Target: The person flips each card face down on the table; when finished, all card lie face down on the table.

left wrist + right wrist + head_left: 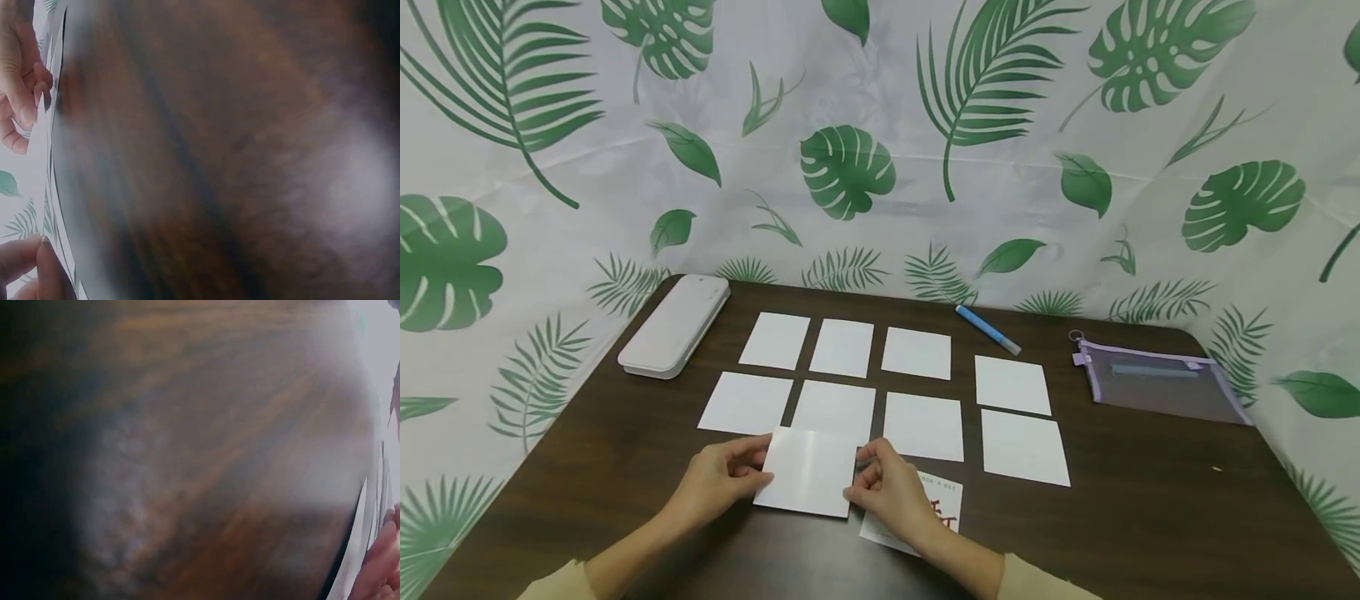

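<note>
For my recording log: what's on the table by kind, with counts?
Blank white cards laid flat: 8
Blank card held by left hand and right hand: 1
Printed card: 1
Blue pen: 1
White case: 1
Purple mesh pouch: 1
Total: 13

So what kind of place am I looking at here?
Probably a staged tabletop recording corner, not a lived-in room: a dark wood-grain table walled in by a leaf-print sheet, with white cards in a grid, a blue pen and a mesh pouch.
</note>
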The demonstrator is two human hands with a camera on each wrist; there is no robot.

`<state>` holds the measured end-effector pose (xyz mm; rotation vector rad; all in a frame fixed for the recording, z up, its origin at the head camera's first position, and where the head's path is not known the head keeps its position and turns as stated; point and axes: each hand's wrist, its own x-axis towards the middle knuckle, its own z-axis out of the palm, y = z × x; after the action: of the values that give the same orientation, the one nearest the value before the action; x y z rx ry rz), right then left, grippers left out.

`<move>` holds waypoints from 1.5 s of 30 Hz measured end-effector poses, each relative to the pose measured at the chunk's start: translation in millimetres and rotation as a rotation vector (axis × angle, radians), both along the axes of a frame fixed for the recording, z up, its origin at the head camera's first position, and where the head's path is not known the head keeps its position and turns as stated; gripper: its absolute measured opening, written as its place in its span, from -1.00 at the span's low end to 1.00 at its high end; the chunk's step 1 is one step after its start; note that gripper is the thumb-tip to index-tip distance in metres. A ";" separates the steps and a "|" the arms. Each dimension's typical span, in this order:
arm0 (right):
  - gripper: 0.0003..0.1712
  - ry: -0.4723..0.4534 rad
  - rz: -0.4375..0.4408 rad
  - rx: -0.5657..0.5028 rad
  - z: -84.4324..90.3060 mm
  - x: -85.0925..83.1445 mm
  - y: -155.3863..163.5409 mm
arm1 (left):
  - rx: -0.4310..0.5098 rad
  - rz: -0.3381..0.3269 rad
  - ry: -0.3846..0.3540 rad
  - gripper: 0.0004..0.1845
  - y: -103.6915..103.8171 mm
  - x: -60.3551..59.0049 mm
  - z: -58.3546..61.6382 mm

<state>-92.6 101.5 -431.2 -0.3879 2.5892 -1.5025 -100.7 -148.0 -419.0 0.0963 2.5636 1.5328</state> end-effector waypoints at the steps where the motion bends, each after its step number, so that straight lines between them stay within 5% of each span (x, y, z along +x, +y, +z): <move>1: -0.58 0.020 0.000 0.042 -0.1 0.7 -0.3 | -0.006 0.002 -0.003 -0.48 -0.6 1.0 -0.8; 12: -0.54 0.192 0.014 0.349 -3.3 2.5 -1.1 | -0.049 -0.041 0.005 -0.48 -4.8 6.8 -10.0; 31: -0.51 0.260 0.035 0.463 -4.9 3.0 -1.6 | -0.195 -0.044 0.107 -0.47 -0.6 10.7 -7.3; 37: -0.51 0.243 0.047 0.437 -3.4 2.7 0.0 | -0.251 -0.060 0.121 -0.45 1.3 10.8 -5.9; 41: -0.56 0.168 0.061 0.295 5.0 -0.7 11.7 | -0.260 -0.074 0.122 -0.43 3.4 8.2 -1.8; 45: -0.65 0.096 0.016 0.162 14.7 -7.7 40.9 | -0.247 -0.154 0.207 -0.47 12.7 -0.6 7.3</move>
<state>-100.3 142.4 -416.6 -0.4712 2.7498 -1.2868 -101.3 -135.3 -411.7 0.4332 2.8049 1.1992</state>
